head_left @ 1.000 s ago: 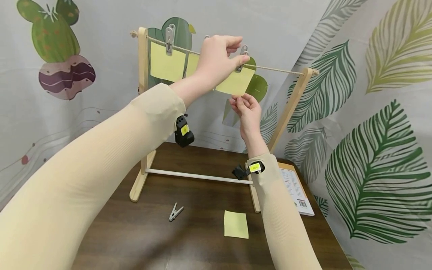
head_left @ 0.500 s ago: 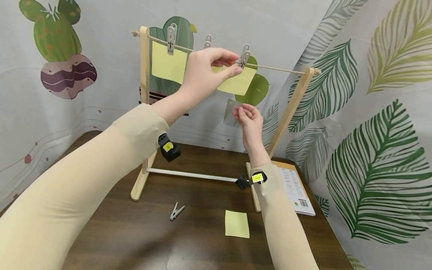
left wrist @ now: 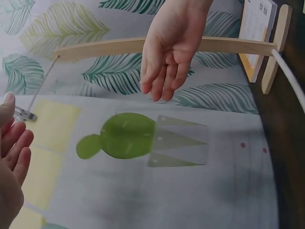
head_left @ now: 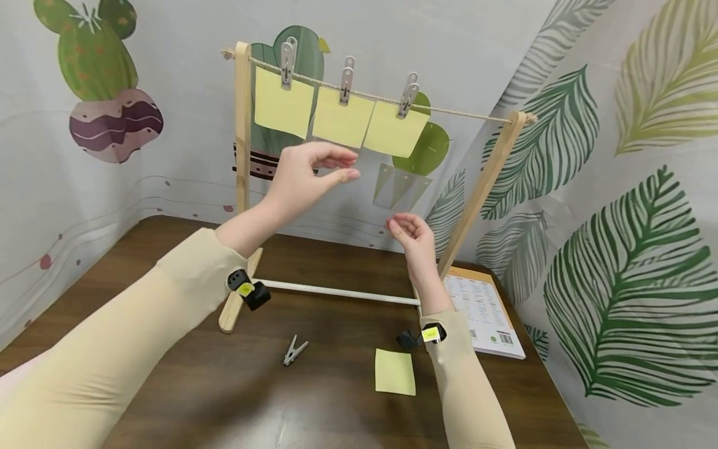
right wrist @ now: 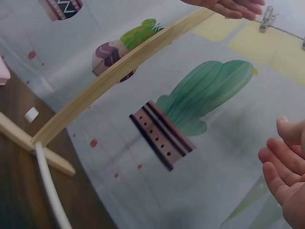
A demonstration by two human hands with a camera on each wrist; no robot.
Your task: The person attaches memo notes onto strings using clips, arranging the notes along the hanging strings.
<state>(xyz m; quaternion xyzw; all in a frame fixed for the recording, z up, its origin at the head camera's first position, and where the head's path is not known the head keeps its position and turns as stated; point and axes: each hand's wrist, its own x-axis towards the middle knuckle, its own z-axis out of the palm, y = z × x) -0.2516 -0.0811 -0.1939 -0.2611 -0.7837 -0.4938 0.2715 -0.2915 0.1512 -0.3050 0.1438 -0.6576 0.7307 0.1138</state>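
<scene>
Three yellow notes hang from rope at 12 o'clock in head view, each under metal clip. Left hand at 7 o'clock from middle note, grip spread. Right hand at 4 o'clock from left hand, grip loosely spread. On desk: loose note at 6 o'clock from right hand, pale clip at 9 o'clock from loose note.

No text readable (booklet print, wrist labels too small).
</scene>
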